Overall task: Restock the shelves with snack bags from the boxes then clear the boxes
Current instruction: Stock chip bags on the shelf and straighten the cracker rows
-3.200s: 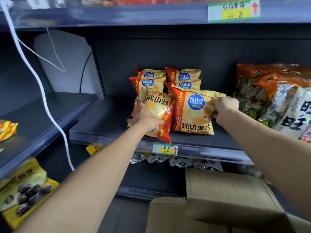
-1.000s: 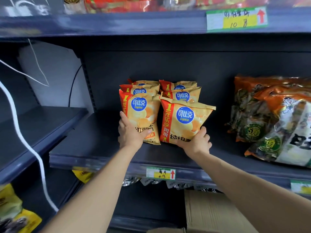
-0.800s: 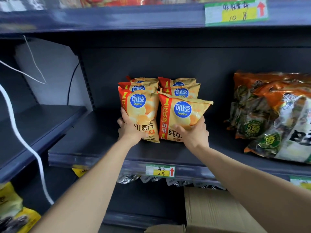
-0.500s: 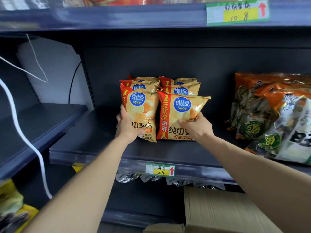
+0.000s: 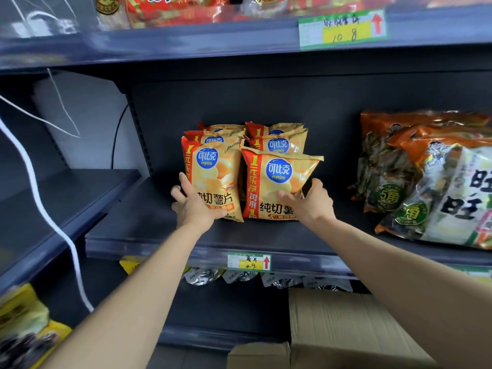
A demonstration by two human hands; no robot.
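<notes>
At frame centre, two front potato chip bags stand upright on the dark shelf (image 5: 149, 230). The left hand (image 5: 195, 206) presses the left bag (image 5: 215, 179) with fingers spread apart; the right hand (image 5: 308, 202) cups the right bag (image 5: 277, 187), fingers apart. A cardboard box (image 5: 346, 323) sits lower right.

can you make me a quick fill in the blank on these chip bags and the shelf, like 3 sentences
1. The left hand rests on the front chip bag of the ____ column.
2. The logo circle on each chip bag is ____.
3. The price tag under the chip bags carries a red ____.
4. Below the shelf stands a ____ box.

Missing words: left; blue; arrow; cardboard
</notes>
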